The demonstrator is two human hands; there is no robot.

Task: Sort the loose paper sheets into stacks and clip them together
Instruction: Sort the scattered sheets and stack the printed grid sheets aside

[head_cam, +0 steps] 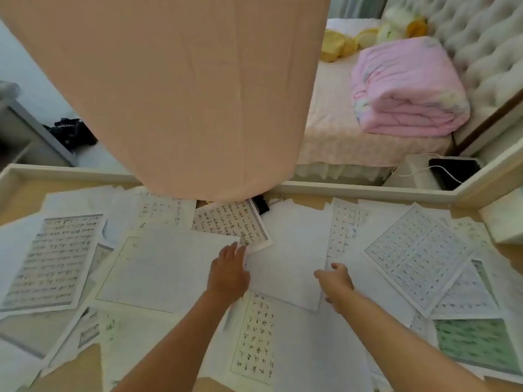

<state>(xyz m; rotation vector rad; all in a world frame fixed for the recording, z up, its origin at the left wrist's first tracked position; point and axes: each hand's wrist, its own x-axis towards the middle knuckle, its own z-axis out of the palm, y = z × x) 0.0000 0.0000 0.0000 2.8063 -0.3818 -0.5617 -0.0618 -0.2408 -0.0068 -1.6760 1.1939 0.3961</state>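
White loose sheets (418, 256) overlap across the whole table (19, 203); mid-table, the left hand (229, 271) lies straight-fingered and the right hand (336, 280) loosely curled, its hold unclear, flanking a blank sheet (285, 256), which I judge best slid free flat, not tugged.

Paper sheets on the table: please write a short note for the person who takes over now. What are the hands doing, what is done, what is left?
Left hand: open, fingers straight, resting on the sheets in the middle.
Right hand: appears to pinch the right edge of the blank sheet.
Paper sheets: loose and overlapping all over the table, some written, some blank.
Black clip: at the far side, just below the hanging cloth, untouched.
Done: no stack visible, nothing clipped.
Left: all the sorting and clipping.
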